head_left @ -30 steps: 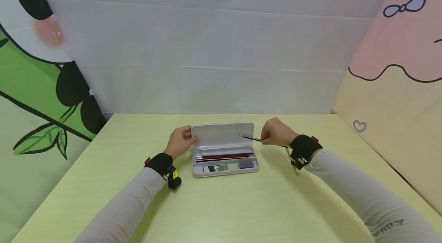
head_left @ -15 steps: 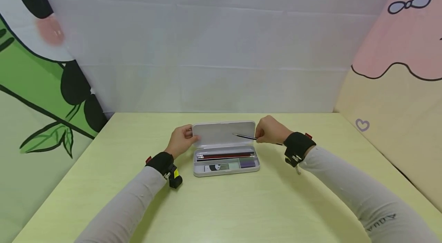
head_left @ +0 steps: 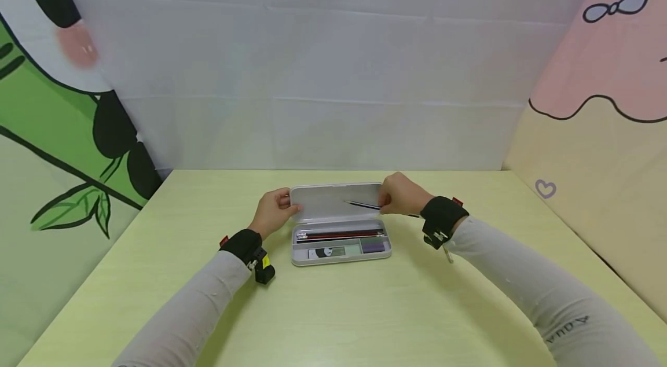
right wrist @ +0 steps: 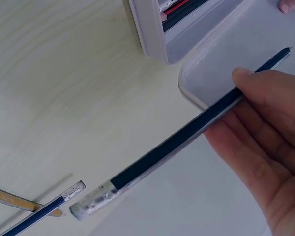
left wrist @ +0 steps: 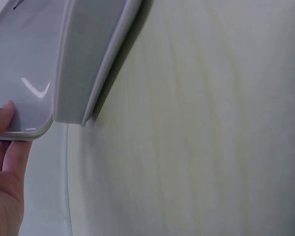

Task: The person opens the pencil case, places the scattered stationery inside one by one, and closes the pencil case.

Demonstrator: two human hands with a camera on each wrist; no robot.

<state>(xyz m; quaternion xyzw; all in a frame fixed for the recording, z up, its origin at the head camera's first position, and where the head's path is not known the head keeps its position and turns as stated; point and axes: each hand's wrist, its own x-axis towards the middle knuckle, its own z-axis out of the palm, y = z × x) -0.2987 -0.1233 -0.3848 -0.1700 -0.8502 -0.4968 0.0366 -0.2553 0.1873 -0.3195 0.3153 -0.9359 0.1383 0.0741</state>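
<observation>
A white pencil case (head_left: 341,262) stands with its lid (head_left: 323,199) raised on the table. My left hand (head_left: 271,212) pinches the lid's left edge; in the left wrist view the thumb (left wrist: 1,118) lies on its inner face, the fingers behind. My right hand (head_left: 402,194) holds a dark pencil (right wrist: 172,144) between thumb and fingers, in front of the lid's right part. The pencil's point faces left, its silver eraser end right. Inside the case lie red and dark pencils (head_left: 341,235), a panda-patterned item (head_left: 325,253) and a purple block (head_left: 372,247).
A yellow pencil (right wrist: 12,199) and a blue pencil (right wrist: 39,212) lie crossed on the table in the right wrist view. The head view shows only a bit of a pencil (head_left: 449,255) below the right wrist. A pale curtain (head_left: 333,66) closes the back.
My right hand has moved left with the pencil, bringing it further across the lid. My left hand keeps its grip on the lid's edge.
</observation>
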